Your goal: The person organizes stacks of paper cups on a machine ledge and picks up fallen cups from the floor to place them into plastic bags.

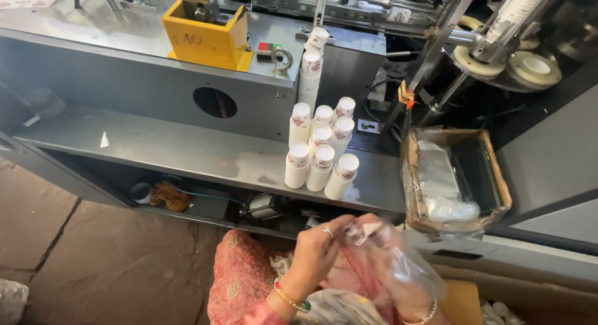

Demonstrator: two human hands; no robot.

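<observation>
My left hand [314, 253] pinches the top edge of a clear plastic bag [398, 266] at the bottom middle of the head view. My right hand [380, 238] is inside or behind the same bag, seen through the film, fingers closed on it. Both wrists wear bangles. On the grey machine shelf [187, 153] just beyond my hands stand several stacks of white paper cups [321, 153] with printed sides, some leaning, and one taller stack rises behind them.
A cardboard box [458, 178] lined with plastic sits at the right of the shelf. A yellow box [205, 35] stands on the machine top. A cup-forming machine with a cup column [517, 13] is at the upper right. Stone floor lies to the left.
</observation>
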